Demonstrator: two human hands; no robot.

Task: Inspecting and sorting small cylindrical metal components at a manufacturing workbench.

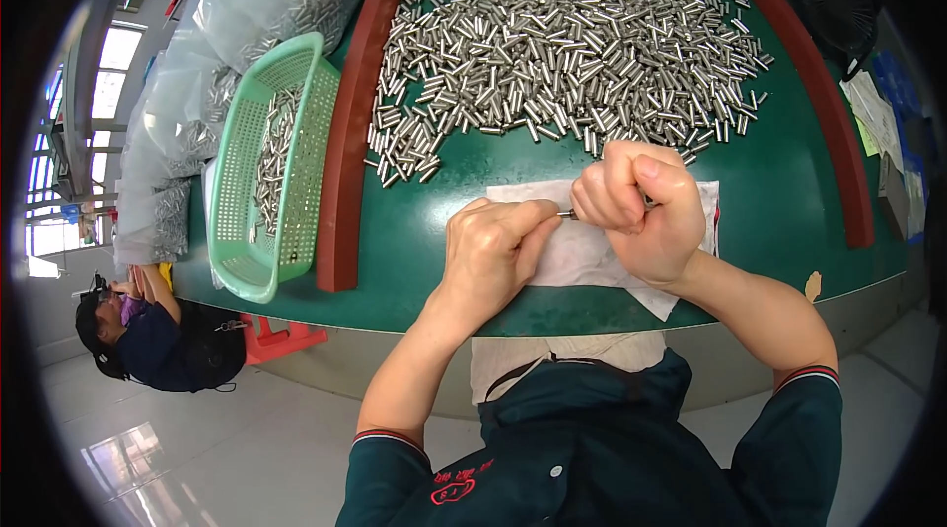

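My left hand (493, 249) is closed in a pinch, thumb against index finger, at the end of a small metal pin (565, 214). Close by on its right, my right hand (646, 216) is raised in a fist with the fingers curled. The pin spans the gap between both hands; a dark bit shows by the right fingers, but what that fist encloses is mostly hidden. Beneath both hands a white cloth (592, 261) lies on the green table (434, 275). Beyond them spreads a large heap of short metal pins (572, 43).
Dark red wooden rails (345, 172) border the heap. Left of them stands a pale green plastic basket (227, 172) holding more pins, beside clear plastic bags (281, 9) of pins. A black fan (834, 4) stands at far right. Another person (163, 330) sits at left near a red stool (281, 338).
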